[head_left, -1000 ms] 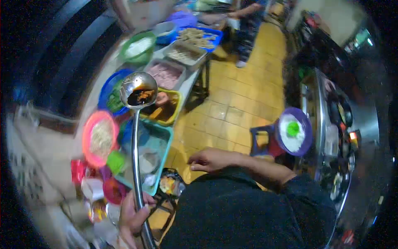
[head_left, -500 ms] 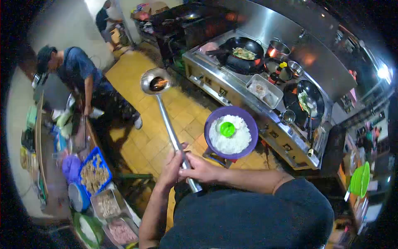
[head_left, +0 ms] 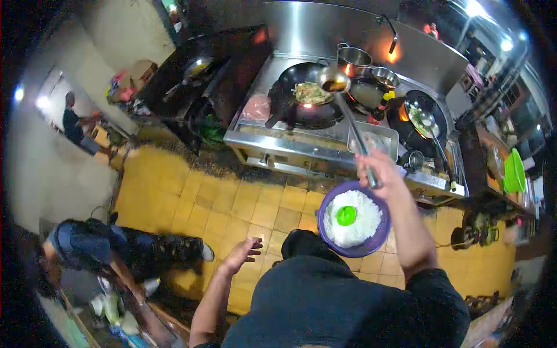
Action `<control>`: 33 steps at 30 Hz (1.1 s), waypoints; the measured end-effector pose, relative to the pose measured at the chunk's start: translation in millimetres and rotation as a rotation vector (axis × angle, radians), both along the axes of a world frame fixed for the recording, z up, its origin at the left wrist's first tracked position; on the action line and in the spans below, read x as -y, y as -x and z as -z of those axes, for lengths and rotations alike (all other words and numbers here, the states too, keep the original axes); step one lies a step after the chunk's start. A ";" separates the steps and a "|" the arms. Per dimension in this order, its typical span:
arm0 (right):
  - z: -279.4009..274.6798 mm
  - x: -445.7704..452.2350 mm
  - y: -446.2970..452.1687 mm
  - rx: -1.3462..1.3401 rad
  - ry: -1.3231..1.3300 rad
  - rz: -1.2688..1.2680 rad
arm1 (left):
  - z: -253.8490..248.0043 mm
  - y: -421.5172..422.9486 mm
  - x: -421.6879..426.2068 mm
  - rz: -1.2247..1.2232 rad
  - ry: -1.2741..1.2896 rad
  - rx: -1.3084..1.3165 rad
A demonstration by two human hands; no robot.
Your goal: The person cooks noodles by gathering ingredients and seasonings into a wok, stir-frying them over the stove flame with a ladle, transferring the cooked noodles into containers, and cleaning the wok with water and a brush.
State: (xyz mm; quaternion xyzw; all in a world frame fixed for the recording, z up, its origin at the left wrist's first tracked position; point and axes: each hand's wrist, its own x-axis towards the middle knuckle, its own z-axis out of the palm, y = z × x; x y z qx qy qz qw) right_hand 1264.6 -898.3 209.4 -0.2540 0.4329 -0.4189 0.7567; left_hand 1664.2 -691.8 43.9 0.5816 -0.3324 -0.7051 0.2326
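My right hand [head_left: 378, 167] is closed around the handle of a long metal ladle [head_left: 353, 126]. Dark liquid shows in the ladle's bowl, which is over the stove at the right side of a black wok [head_left: 284, 95] holding food that looks like noodles or shredded vegetables [head_left: 311, 93]. Below that hand stands a purple basin [head_left: 384, 232] of white rice [head_left: 362, 223], with a green cup [head_left: 346, 215] in the rice. My left hand [head_left: 241, 255] hangs over the yellow tiled floor, fingers apart, holding nothing.
On the steel stove [head_left: 272, 145] are a second wok [head_left: 400, 130] with food and a utensil, a pot [head_left: 354, 56], a sauce bottle [head_left: 380, 108] and a metal tray [head_left: 390, 139]. A co-worker [head_left: 87, 246] bends over a table at lower left. Another person [head_left: 72, 124] stands farther back.
My view has turned right toward the stove. My left hand has let go of the ladle and moved away. My right hand has carried the ladle over to the stove.
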 end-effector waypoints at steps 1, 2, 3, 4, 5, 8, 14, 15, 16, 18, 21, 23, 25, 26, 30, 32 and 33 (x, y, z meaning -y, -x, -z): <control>1.7 34.3 4.2 -0.037 0.157 0.013 | 8.3 -18.9 22.2 -0.036 0.003 0.017; -1.5 68.0 7.0 -0.154 0.352 0.006 | 18.4 -37.5 42.9 -0.079 0.007 0.035; -9.0 100.8 7.9 -0.057 0.321 0.035 | 23.8 -54.9 60.7 -0.156 0.005 0.058; -2.2 147.5 16.0 -0.123 0.243 0.127 | 31.4 -72.1 77.3 -0.239 -0.008 0.099; 11.8 197.2 28.1 -0.212 0.403 0.089 | 41.8 -89.5 87.3 -0.313 -0.013 0.133; 21.6 326.2 42.7 -0.003 0.163 0.199 | 93.4 -153.4 100.6 -0.515 -0.069 0.213; 74.5 507.0 71.4 0.013 0.146 0.301 | 121.6 -191.3 57.6 -0.830 -0.396 0.270; 82.7 523.7 73.9 0.020 0.157 0.303 | 128.1 -186.5 57.3 -0.780 -0.436 0.275; 84.5 537.6 73.8 0.022 0.152 0.309 | 132.7 -181.6 63.3 -0.739 -0.458 0.274; 88.9 553.9 73.4 -0.040 0.026 0.271 | 135.3 -173.9 77.7 -0.643 -0.470 0.272; 99.7 563.2 72.0 -0.130 0.014 0.284 | 143.8 -171.1 118.5 -0.544 -0.434 0.276; 102.5 568.5 73.7 -0.235 0.006 0.251 | 145.2 -177.9 148.8 -0.490 -0.377 0.277; 101.7 572.7 73.5 -0.237 -0.038 0.257 | 147.3 -191.3 180.2 -0.443 -0.284 0.275; 102.0 573.7 75.0 -0.239 -0.077 0.258 | 148.2 -197.8 196.8 -0.424 -0.228 0.268; 106.0 575.5 83.3 -0.201 -0.025 0.203 | 141.7 -215.0 263.1 -0.434 -0.150 0.235; 101.0 575.1 80.8 -0.292 0.035 0.158 | 141.2 -215.9 287.7 -0.466 -0.170 0.194; 96.9 577.0 78.3 -0.300 -0.029 0.180 | 139.2 -215.4 300.0 -0.459 -0.168 0.193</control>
